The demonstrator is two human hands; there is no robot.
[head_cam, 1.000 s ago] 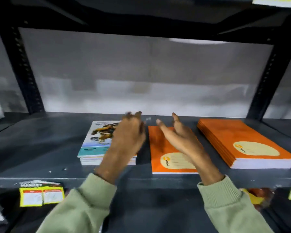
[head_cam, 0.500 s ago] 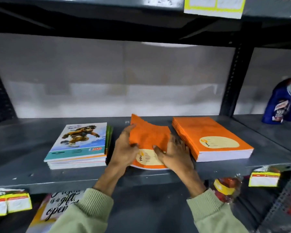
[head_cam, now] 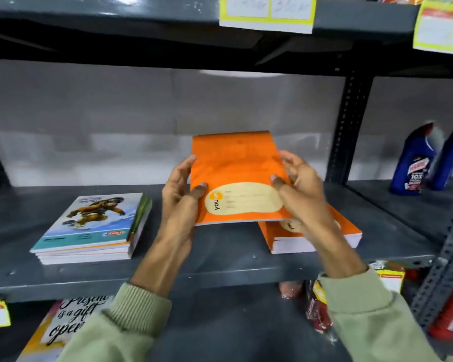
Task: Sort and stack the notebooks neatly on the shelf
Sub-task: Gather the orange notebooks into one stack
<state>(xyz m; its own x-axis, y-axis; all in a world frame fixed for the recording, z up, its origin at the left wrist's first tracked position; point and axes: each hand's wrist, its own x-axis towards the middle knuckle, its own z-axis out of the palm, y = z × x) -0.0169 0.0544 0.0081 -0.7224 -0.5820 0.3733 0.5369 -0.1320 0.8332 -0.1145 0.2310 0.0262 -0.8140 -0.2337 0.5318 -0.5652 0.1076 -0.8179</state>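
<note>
I have the orange notebook (head_cam: 236, 176) lifted clear of the shelf (head_cam: 220, 267), my left hand (head_cam: 179, 194) gripping its nine o'clock edge and my right hand (head_cam: 298, 189) its three o'clock edge, thumbs on the cover. To do this well I should keep it level, carry it toward three o'clock over the orange stack (head_cam: 314, 239) and square the edges before letting go. Half a second ago it was only bending up off the shelf; now it is airborne. The illustrated stack (head_cam: 94, 226) sits at nine o'clock.
</note>
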